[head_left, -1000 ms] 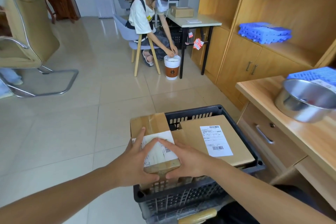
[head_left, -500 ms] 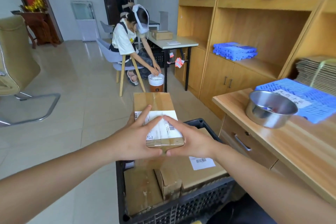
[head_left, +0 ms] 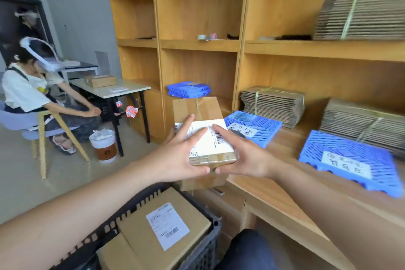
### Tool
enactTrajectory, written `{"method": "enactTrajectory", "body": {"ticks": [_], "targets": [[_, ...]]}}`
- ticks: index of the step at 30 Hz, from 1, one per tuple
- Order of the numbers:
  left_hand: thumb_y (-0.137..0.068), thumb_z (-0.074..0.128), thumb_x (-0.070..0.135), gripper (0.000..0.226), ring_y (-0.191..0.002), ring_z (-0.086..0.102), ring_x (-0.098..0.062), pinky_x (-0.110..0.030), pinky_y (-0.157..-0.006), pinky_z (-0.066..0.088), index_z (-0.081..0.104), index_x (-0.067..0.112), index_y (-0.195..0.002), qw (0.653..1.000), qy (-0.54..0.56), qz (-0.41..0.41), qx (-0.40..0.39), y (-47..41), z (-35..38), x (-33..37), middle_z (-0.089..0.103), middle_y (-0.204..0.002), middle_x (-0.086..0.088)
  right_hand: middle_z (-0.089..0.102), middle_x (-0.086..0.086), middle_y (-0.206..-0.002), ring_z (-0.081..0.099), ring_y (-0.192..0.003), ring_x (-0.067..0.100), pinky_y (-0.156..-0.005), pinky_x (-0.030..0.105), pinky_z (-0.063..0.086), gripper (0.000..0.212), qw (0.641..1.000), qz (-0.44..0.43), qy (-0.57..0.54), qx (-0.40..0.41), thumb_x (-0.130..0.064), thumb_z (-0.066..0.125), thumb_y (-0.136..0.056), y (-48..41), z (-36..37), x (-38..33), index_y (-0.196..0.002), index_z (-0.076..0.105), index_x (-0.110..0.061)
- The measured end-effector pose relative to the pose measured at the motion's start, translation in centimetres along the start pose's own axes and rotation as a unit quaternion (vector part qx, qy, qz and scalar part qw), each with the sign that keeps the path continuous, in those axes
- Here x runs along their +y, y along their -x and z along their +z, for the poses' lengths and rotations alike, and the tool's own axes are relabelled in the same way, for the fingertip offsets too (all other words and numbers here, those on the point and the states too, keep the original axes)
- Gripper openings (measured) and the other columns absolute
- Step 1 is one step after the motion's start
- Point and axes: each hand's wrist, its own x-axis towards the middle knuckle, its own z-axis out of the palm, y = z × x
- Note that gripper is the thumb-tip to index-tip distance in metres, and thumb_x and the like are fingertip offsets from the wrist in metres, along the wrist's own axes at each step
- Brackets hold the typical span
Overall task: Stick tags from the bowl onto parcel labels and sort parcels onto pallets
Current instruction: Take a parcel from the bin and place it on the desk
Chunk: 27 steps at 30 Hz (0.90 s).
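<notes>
I hold a small cardboard parcel [head_left: 198, 109] with a white shipping label in the air, over the left end of the wooden counter [head_left: 269, 190]. My left hand [head_left: 179, 153] grips its left side and near edge, fingers across the label. My right hand [head_left: 243, 153] grips its right side, index finger on the label. Two blue pallets with paper signs lie on the counter, one just behind the parcel [head_left: 256, 127], one at the right [head_left: 350, 160]. The bowl is hidden behind the parcel and my hands.
A black crate [head_left: 210, 245] below holds more labelled parcels [head_left: 162, 237]. Bundles of flat cardboard [head_left: 274, 103] and a third blue pallet [head_left: 188, 89] sit on the shelves. A seated person [head_left: 28, 94] works at a small table, with a bin [head_left: 103, 144] beside it.
Both hands lifted the parcel out of the crate and carried it up and to the right, toward the counter. My view turned right toward the shelves and pallets.
</notes>
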Motion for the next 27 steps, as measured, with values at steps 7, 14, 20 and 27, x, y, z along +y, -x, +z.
{"method": "enactTrajectory", "body": {"ticks": [7, 14, 20, 27], "targets": [[-0.071, 0.070, 0.073, 0.111, -0.151, 0.002, -0.006, -0.033, -0.120, 0.021, 0.004, 0.046, -0.157, 0.987, 0.050, 0.151, -0.005, -9.1, 1.8, 9.1, -0.037, -0.154, 0.029, 0.035, -0.015, -0.156, 0.036, -0.140, 0.004, -0.112, 0.022, 0.033, 0.124, 0.986, 0.126, 0.045, 0.103, -0.053, 0.085, -0.071, 7.9, -8.1, 5.0, -0.155, -0.006, -0.049], [-0.074, 0.073, 0.067, 0.101, -0.151, 0.000, 0.002, -0.030, -0.123, 0.018, 0.019, 0.045, -0.157, 0.952, 0.143, 0.262, -0.070, -15.5, 8.6, 18.1, -0.023, -0.157, 0.036, 0.038, -0.025, -0.150, 0.037, -0.136, -0.005, -0.115, 0.025, 0.033, 0.106, 0.953, 0.241, 0.046, 0.180, -0.063, 0.080, -0.065, 17.8, -10.8, 10.4, -0.143, 0.009, -0.067], [-0.077, 0.074, 0.061, 0.090, -0.150, 0.003, 0.004, -0.025, -0.122, 0.015, 0.028, 0.047, -0.154, 0.923, 0.166, 0.316, -0.145, -17.8, 14.1, 23.0, -0.013, -0.161, 0.032, 0.038, -0.026, -0.147, 0.038, -0.137, 0.004, -0.114, 0.027, 0.034, 0.098, 0.928, 0.320, 0.056, 0.184, -0.063, 0.077, -0.067, 23.8, -10.1, 13.8, -0.145, 0.019, -0.061], [-0.076, 0.070, 0.070, 0.073, -0.149, -0.002, 0.008, -0.035, -0.124, 0.015, 0.035, 0.065, -0.141, 0.910, 0.140, 0.352, -0.168, -21.1, 15.3, 23.7, 0.001, -0.157, 0.041, 0.029, -0.023, -0.148, 0.026, -0.141, 0.001, -0.117, 0.028, 0.026, 0.093, 0.911, 0.352, 0.140, 0.165, -0.087, 0.053, -0.073, 25.8, -11.1, 14.9, -0.152, 0.020, -0.052]]}}
